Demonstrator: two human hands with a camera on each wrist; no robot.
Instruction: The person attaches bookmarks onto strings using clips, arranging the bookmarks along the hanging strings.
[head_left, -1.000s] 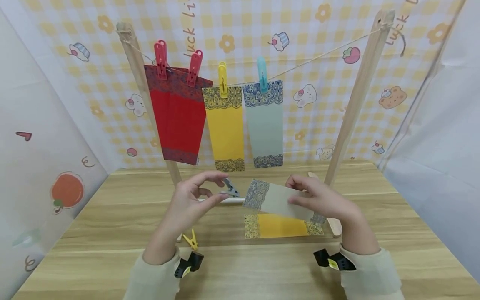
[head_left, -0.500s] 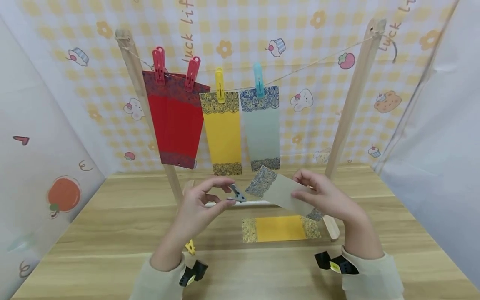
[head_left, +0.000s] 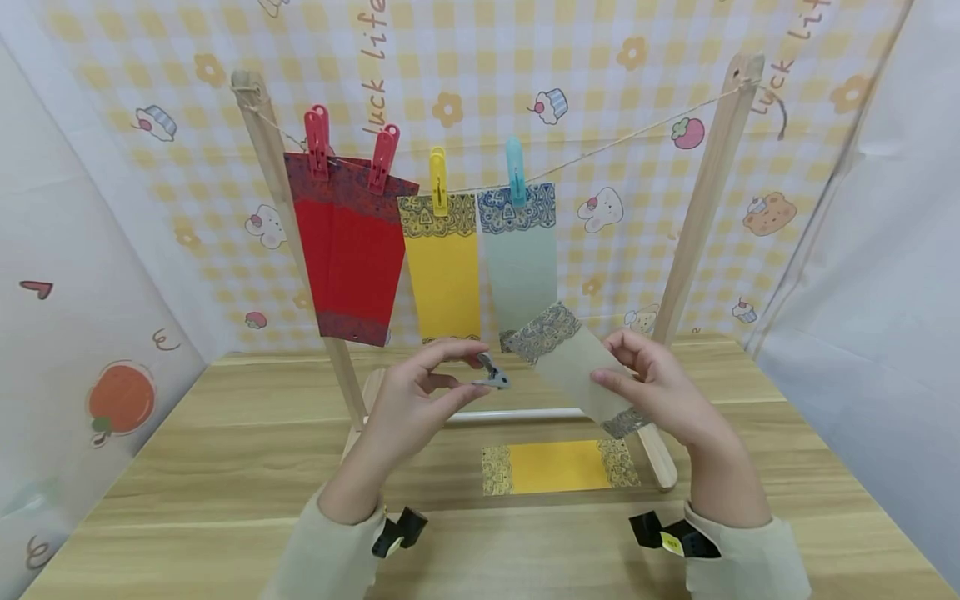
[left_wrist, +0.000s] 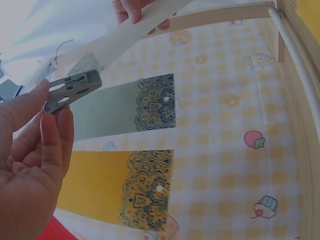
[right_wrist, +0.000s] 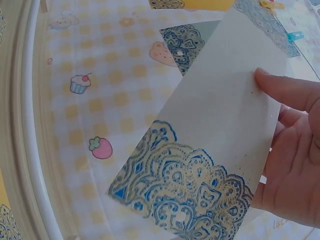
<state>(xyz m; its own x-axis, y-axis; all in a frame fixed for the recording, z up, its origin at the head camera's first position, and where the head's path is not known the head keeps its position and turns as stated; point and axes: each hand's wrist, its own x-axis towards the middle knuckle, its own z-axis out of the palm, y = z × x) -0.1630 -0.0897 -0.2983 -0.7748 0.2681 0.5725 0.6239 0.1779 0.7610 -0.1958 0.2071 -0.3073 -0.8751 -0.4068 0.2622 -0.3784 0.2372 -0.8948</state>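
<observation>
My left hand (head_left: 420, 396) pinches a grey clothespin (head_left: 493, 372) by its handles, thumb below and fingers above. In the left wrist view the clothespin (left_wrist: 75, 90) points away from the fingertips. My right hand (head_left: 660, 387) grips the right edge of a pale grey card (head_left: 577, 367) with lace-patterned ends, its thumb flat on the front. Tilted up to the left, the card overlaps the lower end of a hanging pale green card (head_left: 521, 258). A light blue clothespin (head_left: 515, 171) holds that one on the string (head_left: 622, 142). The clothespin and the held card are apart.
Left along the string hang a yellow card (head_left: 442, 287) under a yellow clothespin (head_left: 438, 179) and a red card (head_left: 352, 258) under two red clothespins (head_left: 317, 142). Wooden posts (head_left: 705, 192) carry the string. Another yellow card (head_left: 558, 467) lies on the table (head_left: 510, 542) below a white rod (head_left: 525, 414).
Both hands have risen, the left also shifting right with the grey clothespin. The pale grey card has swung from nearly level to a steep tilt. The view has tipped upward slightly.
</observation>
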